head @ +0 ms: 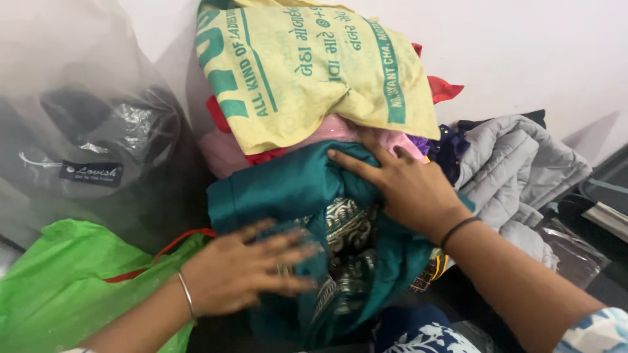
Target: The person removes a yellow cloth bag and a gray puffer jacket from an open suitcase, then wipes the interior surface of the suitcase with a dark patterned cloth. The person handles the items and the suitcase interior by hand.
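A teal garment (288, 186) with a black and gold patterned border (347, 225) lies folded on a pile of clothes in the middle. My left hand (245, 268), blurred, rests flat on the garment's lower left part with fingers spread. My right hand (402, 186) presses flat on its upper right part, fingers pointing left. Neither hand grips anything. A yellow cloth bag with green print (307, 65) sits on top of the pile behind the garment.
A clear plastic bag with dark contents (85, 131) stands at the left. A bright green bag (59, 287) lies at the lower left. A grey quilted jacket (517, 170) is on the right. Pink and red clothes (226, 153) lie under the yellow bag, against a white wall.
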